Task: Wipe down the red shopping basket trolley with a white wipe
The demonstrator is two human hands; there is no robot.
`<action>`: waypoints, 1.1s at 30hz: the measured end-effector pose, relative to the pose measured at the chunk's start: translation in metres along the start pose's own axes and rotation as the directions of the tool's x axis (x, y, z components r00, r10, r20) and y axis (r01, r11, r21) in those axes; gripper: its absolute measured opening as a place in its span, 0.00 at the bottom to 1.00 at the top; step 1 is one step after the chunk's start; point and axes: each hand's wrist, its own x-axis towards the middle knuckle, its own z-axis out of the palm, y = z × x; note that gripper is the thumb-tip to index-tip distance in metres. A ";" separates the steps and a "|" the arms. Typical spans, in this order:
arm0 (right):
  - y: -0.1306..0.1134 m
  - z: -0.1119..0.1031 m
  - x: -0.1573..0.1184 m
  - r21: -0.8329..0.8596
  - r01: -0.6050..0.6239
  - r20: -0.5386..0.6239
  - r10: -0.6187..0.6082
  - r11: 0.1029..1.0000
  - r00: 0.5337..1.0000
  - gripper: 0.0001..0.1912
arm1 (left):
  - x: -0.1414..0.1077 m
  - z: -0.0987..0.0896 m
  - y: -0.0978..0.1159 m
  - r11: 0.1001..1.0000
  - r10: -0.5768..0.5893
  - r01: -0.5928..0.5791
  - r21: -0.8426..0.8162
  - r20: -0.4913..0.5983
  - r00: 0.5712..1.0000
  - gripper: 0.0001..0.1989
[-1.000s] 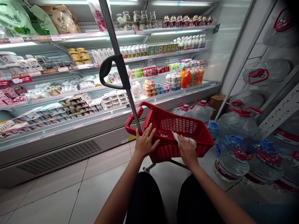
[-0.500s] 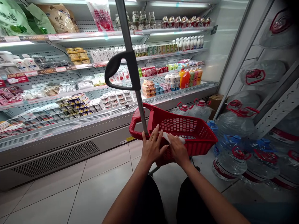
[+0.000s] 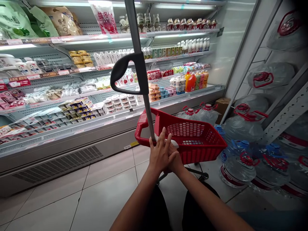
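Note:
A red plastic basket cart stands in front of me, with a grey pole and a black loop handle rising at its left end. My left hand lies with fingers spread on the basket's near rim by the foot of the pole, partly over my right hand. Beside it, my right hand presses a white cloth against the rim; its fingers are mostly hidden behind my left hand. Only small parts of the cloth show. Through the basket's lattice walls the inside is partly visible.
A lit refrigerated shelf unit with cartons, bottles, cups and bags runs along the back. Large water bottles stand on the floor and on a rack at the right. Near them is a cardboard box. Pale tiles cover the floor.
My right hand has slid left along the rim with the white cloth, now partly under my left hand. The cart and its pole have shifted slightly right.

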 end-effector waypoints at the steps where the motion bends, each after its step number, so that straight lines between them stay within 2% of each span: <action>1: 0.002 -0.002 -0.001 0.014 0.012 -0.011 -0.012 1.000 1.000 0.32 | -0.001 -0.001 -0.001 1.000 0.002 -0.002 0.016 0.004 1.000 0.40; 3: 0.018 -0.013 -0.012 0.022 0.016 -0.048 -0.015 1.000 0.999 0.32 | -0.001 0.001 -0.003 0.998 0.006 -0.007 0.061 0.011 1.000 0.40; 5: 0.047 -0.029 -0.033 -0.013 -0.023 -0.086 0.021 1.000 0.996 0.31 | -0.002 0.005 -0.005 0.995 0.003 -0.004 0.099 0.012 1.000 0.39; 9: 0.114 -0.063 -0.082 -0.166 -0.160 -0.135 0.138 0.973 0.981 0.31 | -0.002 0.016 -0.006 0.996 0.001 -0.002 0.093 0.015 1.000 0.34; 12: 0.143 -0.077 -0.104 -0.225 -0.255 -0.160 0.223 0.940 0.962 0.30 | -0.003 0.023 0.000 0.998 -0.017 0.017 0.067 0.000 1.000 0.30; 14: 0.143 -0.077 -0.104 -0.231 -0.293 -0.182 0.255 0.928 0.950 0.30 | -0.004 0.028 0.006 0.998 -0.040 0.041 0.053 -0.020 0.999 0.30; 16: 0.128 -0.068 -0.094 -0.222 -0.289 -0.190 0.250 0.931 0.949 0.30 | -0.006 0.032 0.012 0.998 -0.055 0.057 0.042 -0.035 0.998 0.32; 21: 0.060 -0.030 -0.050 -0.116 -0.121 -0.128 0.106 0.986 0.986 0.31 | -0.007 0.042 0.014 0.999 -0.051 0.052 0.012 -0.028 0.998 0.35; 24: 0.040 -0.015 -0.035 -0.068 -0.040 -0.160 0.029 0.997 0.987 0.32 | -0.006 0.043 0.007 0.998 -0.054 0.055 0.020 -0.020 0.998 0.36; 27: 0.055 -0.019 -0.042 -0.102 -0.002 -0.146 -0.012 0.995 0.989 0.32 | -0.006 0.040 -0.002 0.998 -0.050 0.051 0.031 -0.026 0.998 0.34; 30: 0.098 -0.040 -0.069 -0.178 -0.038 -0.117 0.017 0.983 0.993 0.31 | -0.006 0.039 -0.010 0.998 -0.054 0.056 0.035 -0.055 0.997 0.31; 33: 0.144 -0.067 -0.101 -0.255 -0.155 -0.120 0.128 0.954 0.984 0.29 | -0.005 0.041 -0.013 0.997 -0.066 0.069 0.031 -0.083 0.994 0.30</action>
